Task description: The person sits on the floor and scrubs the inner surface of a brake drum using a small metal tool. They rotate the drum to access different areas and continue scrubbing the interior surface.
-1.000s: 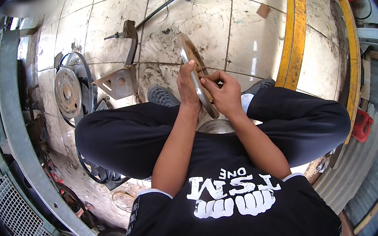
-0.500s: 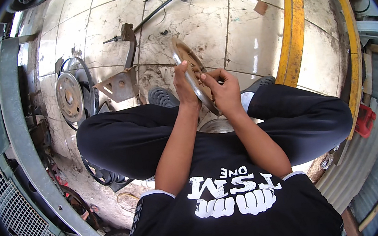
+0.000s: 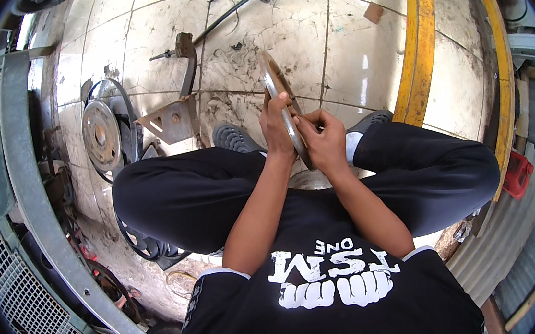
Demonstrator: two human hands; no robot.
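Between my knees a round metal disc (image 3: 269,75) stands nearly edge-on, tilted, with a shiny rim and a rusty brown face. My left hand (image 3: 278,127) is wrapped round its left side, thumb on the rim. Bent and closed, my right hand (image 3: 323,140) presses its thumb and fingers against the right-hand face of the disc. Its fingertips are partly hidden, so whether something small is also in them I cannot see. Below the disc, a shiny round metal piece (image 3: 311,179) shows in part between my legs.
On the tiled floor (image 3: 358,40) to the left lie a rusty pulley-like wheel (image 3: 101,135) and a metal pedal bracket (image 3: 171,120). Farther off is a long rod (image 3: 226,20) with a dark boot. A yellow frame (image 3: 414,41) stands right, a grey metal panel (image 3: 25,160) left.
The disc has turned more edge-on and shifted slightly right. Both hands have moved a little with it, and my right fingers have bunched closer to its face.
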